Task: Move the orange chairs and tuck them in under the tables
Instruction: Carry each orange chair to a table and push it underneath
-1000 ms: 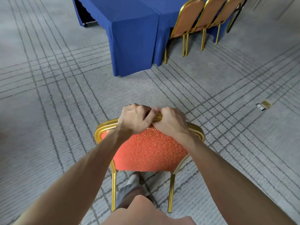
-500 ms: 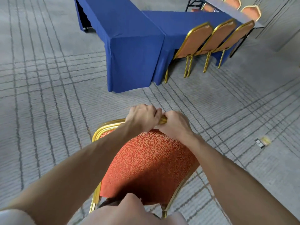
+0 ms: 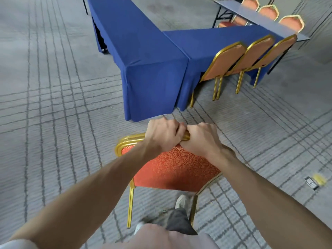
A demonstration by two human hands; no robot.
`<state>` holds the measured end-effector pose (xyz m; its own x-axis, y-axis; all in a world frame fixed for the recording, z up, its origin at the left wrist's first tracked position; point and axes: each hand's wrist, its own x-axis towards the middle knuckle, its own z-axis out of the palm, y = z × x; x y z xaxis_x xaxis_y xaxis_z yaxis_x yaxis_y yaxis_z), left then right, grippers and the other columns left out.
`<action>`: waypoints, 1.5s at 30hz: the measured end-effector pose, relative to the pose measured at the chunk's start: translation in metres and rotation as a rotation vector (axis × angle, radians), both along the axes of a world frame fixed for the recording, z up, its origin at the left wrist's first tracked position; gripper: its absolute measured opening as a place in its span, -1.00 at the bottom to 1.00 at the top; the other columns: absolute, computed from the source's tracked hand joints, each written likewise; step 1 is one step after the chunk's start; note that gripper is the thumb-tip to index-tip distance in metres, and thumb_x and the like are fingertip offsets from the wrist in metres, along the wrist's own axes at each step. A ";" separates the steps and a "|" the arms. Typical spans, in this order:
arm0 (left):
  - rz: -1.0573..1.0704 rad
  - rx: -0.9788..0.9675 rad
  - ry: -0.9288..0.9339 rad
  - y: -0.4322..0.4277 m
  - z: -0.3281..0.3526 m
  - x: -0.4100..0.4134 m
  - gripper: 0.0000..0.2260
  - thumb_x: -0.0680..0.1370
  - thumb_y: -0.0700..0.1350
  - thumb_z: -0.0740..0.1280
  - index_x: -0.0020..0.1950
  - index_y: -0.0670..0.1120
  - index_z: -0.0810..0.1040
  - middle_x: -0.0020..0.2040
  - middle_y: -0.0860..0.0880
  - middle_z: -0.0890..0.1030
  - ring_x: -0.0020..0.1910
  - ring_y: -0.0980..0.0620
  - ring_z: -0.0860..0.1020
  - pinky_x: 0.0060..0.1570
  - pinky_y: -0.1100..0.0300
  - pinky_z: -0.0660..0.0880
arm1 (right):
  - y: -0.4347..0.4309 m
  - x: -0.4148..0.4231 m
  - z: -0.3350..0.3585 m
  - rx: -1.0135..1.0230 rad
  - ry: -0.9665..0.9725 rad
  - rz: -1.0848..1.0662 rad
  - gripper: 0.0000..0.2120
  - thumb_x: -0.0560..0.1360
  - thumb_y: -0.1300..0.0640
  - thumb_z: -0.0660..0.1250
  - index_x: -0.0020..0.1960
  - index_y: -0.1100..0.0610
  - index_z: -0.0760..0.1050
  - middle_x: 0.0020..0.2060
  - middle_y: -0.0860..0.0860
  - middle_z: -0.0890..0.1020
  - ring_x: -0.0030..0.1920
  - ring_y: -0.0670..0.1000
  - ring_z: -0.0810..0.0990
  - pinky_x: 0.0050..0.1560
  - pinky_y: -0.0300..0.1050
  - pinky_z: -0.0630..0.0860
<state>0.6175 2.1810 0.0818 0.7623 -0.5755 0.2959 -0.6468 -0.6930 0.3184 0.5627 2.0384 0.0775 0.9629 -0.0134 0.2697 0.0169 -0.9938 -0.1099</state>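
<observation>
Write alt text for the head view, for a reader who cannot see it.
The left hand and right hand grip the gold top rail of an orange chair, side by side, over grey carpet. Ahead stand blue-draped tables, with three more orange chairs tucked in along the right one.

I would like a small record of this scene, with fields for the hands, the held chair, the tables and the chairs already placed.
hands: left hand and right hand grip the gold top rail side by side
held chair: orange chair, its back toward the person, not yet at the tables
tables: two blue-covered tables joined at a corner
placed chairs: three chairs in a row along one blue table
background: further chairs at a bare table
floor: small dark object on the carpet
</observation>
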 end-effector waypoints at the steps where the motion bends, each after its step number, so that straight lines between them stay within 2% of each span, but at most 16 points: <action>1: -0.003 0.020 0.003 -0.007 -0.007 0.004 -0.63 0.66 0.03 0.11 -0.34 0.01 0.32 -0.31 -0.10 0.60 -0.29 -0.21 0.56 -0.32 0.04 0.43 | -0.009 0.006 -0.012 0.014 -0.014 0.015 -0.73 0.45 -0.07 0.30 -0.30 0.08 0.56 -0.43 0.05 0.63 -0.35 0.18 0.62 -0.28 -0.07 0.41; 3: 0.008 0.065 0.018 -0.026 -0.029 0.015 -0.63 0.65 0.01 0.14 -0.36 0.00 0.39 -0.33 -0.11 0.62 -0.35 -0.22 0.56 -0.30 0.06 0.39 | -0.031 0.019 -0.038 0.041 -0.053 0.042 -0.72 0.43 -0.04 0.34 -0.39 0.09 0.51 -0.51 0.03 0.58 -0.46 0.16 0.58 -0.40 -0.10 0.43; 5: 0.024 0.080 0.050 -0.049 -0.055 0.026 -0.57 0.61 -0.05 0.24 -0.44 -0.03 0.21 -0.46 -0.07 0.57 -0.50 -0.18 0.50 -0.26 0.05 0.42 | -0.053 0.033 -0.060 0.040 -0.043 0.066 -0.72 0.39 0.01 0.40 -0.43 0.09 0.47 -0.55 0.03 0.54 -0.51 0.17 0.54 -0.44 -0.12 0.39; 7: 0.061 0.068 0.088 -0.074 -0.074 0.042 -0.50 0.58 -0.07 0.27 -0.47 -0.02 0.08 -0.57 -0.01 0.42 -0.64 -0.05 0.32 -0.21 0.05 0.44 | -0.079 0.051 -0.075 0.021 -0.012 0.107 -0.75 0.33 0.02 0.47 -0.42 0.08 0.48 -0.55 0.03 0.55 -0.52 0.16 0.54 -0.42 -0.15 0.37; 10: 0.129 0.108 0.143 -0.118 -0.089 0.073 -0.51 0.61 0.00 0.17 -0.50 -0.07 0.17 -0.59 0.08 0.22 -0.63 0.10 0.14 -0.20 0.08 0.37 | -0.124 0.087 -0.089 0.020 0.062 0.158 -0.79 0.28 -0.01 0.49 -0.38 0.07 0.52 -0.52 0.02 0.58 -0.50 0.15 0.56 -0.40 -0.15 0.40; 12: 0.186 0.100 0.160 -0.146 -0.089 0.093 -0.51 0.60 0.01 0.16 -0.51 -0.09 0.22 -0.59 0.06 0.24 -0.62 0.05 0.19 -0.30 0.14 0.24 | -0.154 0.114 -0.089 0.054 0.087 0.200 -0.80 0.30 -0.03 0.41 -0.38 0.07 0.51 -0.53 0.02 0.57 -0.50 0.15 0.56 -0.42 -0.16 0.38; 14: 0.257 0.066 0.163 -0.176 -0.085 0.120 -0.53 0.59 0.03 0.14 -0.50 -0.10 0.28 -0.57 0.00 0.37 -0.58 -0.02 0.29 -0.34 0.15 0.17 | -0.185 0.148 -0.084 0.073 0.061 0.223 -0.77 0.35 -0.04 0.31 -0.39 0.07 0.50 -0.54 0.02 0.57 -0.52 0.13 0.55 -0.42 -0.20 0.32; 16: 0.335 0.056 0.202 -0.194 -0.074 0.153 -0.55 0.60 0.09 0.10 -0.42 -0.10 0.39 -0.43 -0.09 0.55 -0.45 -0.12 0.44 -0.34 0.11 0.22 | -0.202 0.184 -0.075 0.090 0.027 0.212 -0.77 0.38 -0.01 0.38 -0.38 0.08 0.51 -0.52 0.04 0.58 -0.49 0.15 0.58 -0.42 -0.20 0.32; 18: 0.394 0.072 0.206 -0.209 -0.062 0.194 -0.57 0.61 0.12 0.08 -0.34 -0.10 0.43 -0.29 -0.16 0.62 -0.26 -0.25 0.55 -0.31 0.09 0.28 | -0.210 0.223 -0.064 0.100 0.021 0.170 -0.78 0.43 -0.03 0.40 -0.29 0.09 0.56 -0.44 0.09 0.63 -0.38 0.20 0.64 -0.39 -0.11 0.43; 21: 0.460 0.047 0.249 -0.219 -0.048 0.251 -0.52 0.63 0.15 0.09 -0.36 -0.13 0.38 -0.38 -0.12 0.52 -0.28 -0.26 0.50 -0.29 0.08 0.29 | -0.213 0.273 -0.050 0.144 0.053 0.158 -0.72 0.55 -0.12 0.28 -0.16 0.06 0.59 -0.33 0.10 0.68 -0.25 0.23 0.66 -0.30 -0.05 0.43; 23: 0.420 0.016 0.284 -0.217 -0.045 0.276 -0.52 0.64 0.15 0.10 -0.36 -0.13 0.36 -0.44 -0.08 0.45 -0.31 -0.21 0.47 -0.30 0.05 0.31 | -0.216 0.300 -0.047 0.144 0.070 0.183 -0.69 0.56 -0.17 0.25 -0.12 0.04 0.60 -0.30 0.10 0.68 -0.21 0.23 0.66 -0.30 -0.06 0.36; 26: 0.303 0.003 0.311 -0.214 -0.043 0.315 -0.54 0.66 0.15 0.09 -0.28 -0.14 0.42 -0.42 -0.08 0.43 -0.34 -0.13 0.41 -0.34 0.07 0.27 | -0.225 0.339 -0.047 0.170 0.050 0.221 -0.68 0.53 -0.20 0.27 -0.04 0.03 0.63 -0.26 0.10 0.70 -0.15 0.22 0.66 -0.24 -0.01 0.44; 31: 0.240 0.144 0.092 -0.231 -0.051 0.403 -0.42 0.50 0.24 -0.18 -0.14 -0.09 0.50 -0.31 -0.04 0.55 -0.34 -0.07 0.36 -0.44 0.10 0.09 | -0.244 0.422 -0.041 0.217 0.072 0.245 -0.65 0.52 -0.21 0.26 -0.10 0.05 0.60 -0.24 0.13 0.69 -0.14 0.28 0.62 -0.24 -0.01 0.33; 35: 0.264 0.145 0.003 -0.242 -0.052 0.464 -0.44 0.51 0.23 -0.19 -0.25 -0.12 0.43 -0.38 -0.03 0.52 -0.40 -0.07 0.39 -0.44 0.10 0.11 | -0.255 0.486 -0.043 0.212 0.077 0.253 -0.68 0.53 -0.16 0.28 -0.20 0.07 0.53 -0.28 0.12 0.67 -0.19 0.27 0.61 -0.26 -0.03 0.34; 42: 0.277 0.095 0.053 -0.247 -0.047 0.537 -0.53 0.56 0.13 -0.05 -0.37 -0.15 0.35 -0.48 -0.04 0.43 -0.48 -0.09 0.36 -0.45 0.11 0.11 | -0.260 0.558 -0.037 0.218 0.046 0.310 -0.66 0.54 -0.13 0.31 -0.24 0.11 0.53 -0.36 0.11 0.65 -0.30 0.23 0.58 -0.30 -0.09 0.25; 45: 0.276 0.099 0.033 -0.250 -0.046 0.546 -0.49 0.53 0.16 -0.12 -0.35 -0.15 0.36 -0.47 -0.04 0.45 -0.48 -0.08 0.37 -0.46 0.12 0.10 | -0.266 0.573 -0.042 0.202 -0.016 0.350 -0.65 0.49 -0.11 0.37 -0.31 0.12 0.50 -0.48 0.09 0.59 -0.43 0.22 0.56 -0.36 -0.13 0.25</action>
